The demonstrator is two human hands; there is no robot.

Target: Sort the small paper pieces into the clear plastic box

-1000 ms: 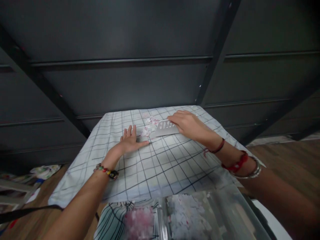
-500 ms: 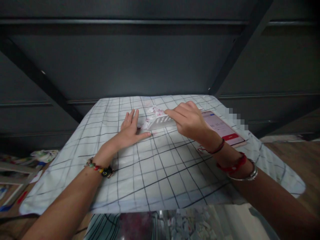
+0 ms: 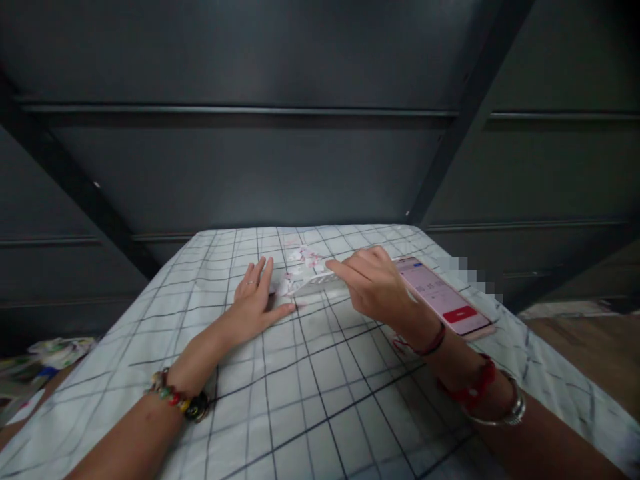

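My right hand [image 3: 373, 283] grips a white slotted plastic piece [image 3: 320, 283] by its edge, thumb and fingers closed on it. The piece stands at a tilt low over the cloth; its whole shape is hidden, so I cannot tell whether it is a small basket or a tray. Just behind and left of it lies a pile of small paper scraps [image 3: 305, 257], white with pink marks. My left hand [image 3: 256, 293] rests open on the cloth, fingers spread, left of the scraps and close to the piece's left end.
A white checked cloth [image 3: 300, 400] covers the table. To the right of my right hand lies a phone [image 3: 445, 297] with its screen lit. Dark panels [image 3: 260, 170] rise behind the table's far edge. Some clutter [image 3: 60, 353] sits low at the far left.
My view has tilted up, so the table and hands sit lower and the containers at the near edge are out of sight. The slotted piece appears leaned flatter; both hands keep their places.
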